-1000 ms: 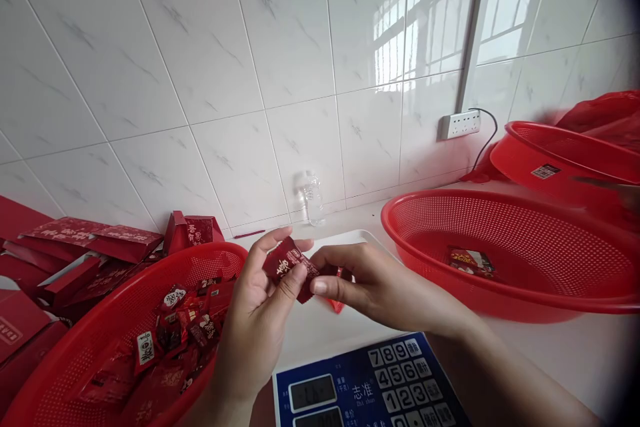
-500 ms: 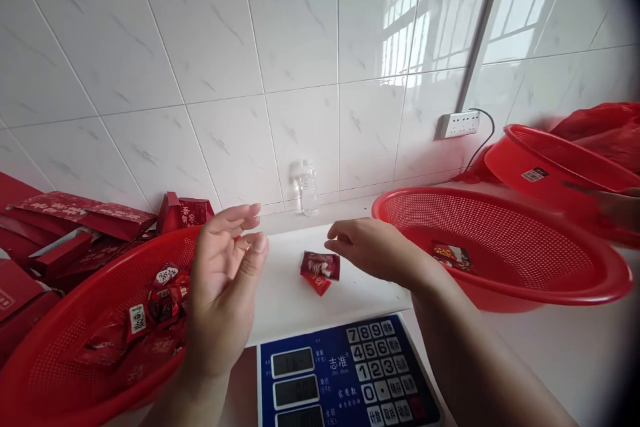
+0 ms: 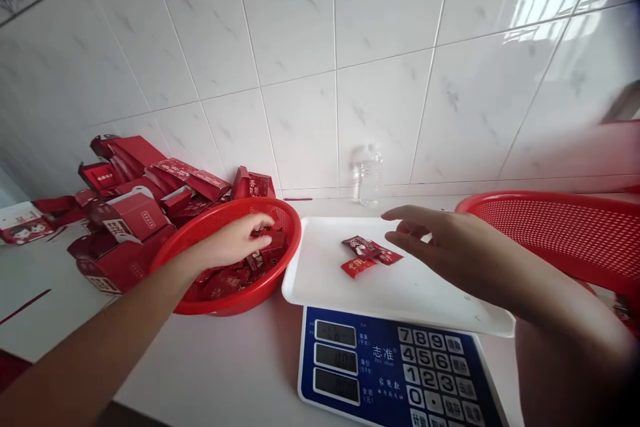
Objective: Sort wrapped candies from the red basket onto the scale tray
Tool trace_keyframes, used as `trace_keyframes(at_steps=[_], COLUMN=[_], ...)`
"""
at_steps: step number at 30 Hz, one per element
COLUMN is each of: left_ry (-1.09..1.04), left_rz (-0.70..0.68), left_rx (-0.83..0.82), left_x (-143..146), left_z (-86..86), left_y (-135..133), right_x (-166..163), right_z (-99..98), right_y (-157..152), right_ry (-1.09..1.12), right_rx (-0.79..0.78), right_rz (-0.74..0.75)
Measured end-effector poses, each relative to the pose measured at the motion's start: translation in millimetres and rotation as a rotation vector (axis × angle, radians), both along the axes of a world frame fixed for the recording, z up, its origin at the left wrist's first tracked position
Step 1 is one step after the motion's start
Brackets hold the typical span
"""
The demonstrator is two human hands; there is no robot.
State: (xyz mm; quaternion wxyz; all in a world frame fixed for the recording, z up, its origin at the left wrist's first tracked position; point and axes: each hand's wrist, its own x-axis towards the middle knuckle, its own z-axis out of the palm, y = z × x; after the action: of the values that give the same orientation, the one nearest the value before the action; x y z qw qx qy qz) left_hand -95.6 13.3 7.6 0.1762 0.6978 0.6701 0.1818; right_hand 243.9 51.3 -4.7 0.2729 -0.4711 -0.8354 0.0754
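Loosely, the right hand (image 3: 430, 237) curves half-open and empty over a smooth white tray (image 3: 320, 283), just right of three crinkled packets (image 3: 361, 248), while the left hand (image 3: 243, 240), fingers parted, empty, overhangs a perforated basket (image 3: 265, 293), partly hiding its uncountable pile (image 3: 225, 282), a second basket (image 3: 565, 227) beyond the right wrist cut off.

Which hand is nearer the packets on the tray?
Right. The right hand is just right of the packets, over the tray; the left hand is farther off, over the left red basket.
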Motion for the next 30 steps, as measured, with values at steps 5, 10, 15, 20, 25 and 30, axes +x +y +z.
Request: trace_keyframes(at_steps=[5,10,15,20,25,30], left_ry=[0.275,0.373,0.395,0.377,0.287,0.251], left_rz=[0.05,0.116,0.094,0.034,0.02,0.075], left_rx=[-0.377,-0.452,-0.463,-0.415,-0.371,-0.29], left_x=[-49.5,-54.1,-51.7,-57.6,-55.5,-58.9], left_z=[-36.5,-64.3,-68.1,-53.6,-34.7,-16.7], left_y=[5.7,-0.3,-3.0,-2.1,-2.7,1.1], right_x=[-1.2,-2.4,-4.4,-4.2,-3.5,-3.4], right_z=[-4.0,-5.7,-4.0,-3.0,-2.8,-3.8], right_y=[-1.7,-4.0,-6.4,-8.6,-8.7,-8.4], right_ry=[0.014,0.001,-0.023,-0.024,-0.011,-0.014], right_rx=[0.01,0.009,-0.02,-0.034,-0.029,-0.037], right_rz=[0.012,0.038,0.052,0.054,0.074,0.077])
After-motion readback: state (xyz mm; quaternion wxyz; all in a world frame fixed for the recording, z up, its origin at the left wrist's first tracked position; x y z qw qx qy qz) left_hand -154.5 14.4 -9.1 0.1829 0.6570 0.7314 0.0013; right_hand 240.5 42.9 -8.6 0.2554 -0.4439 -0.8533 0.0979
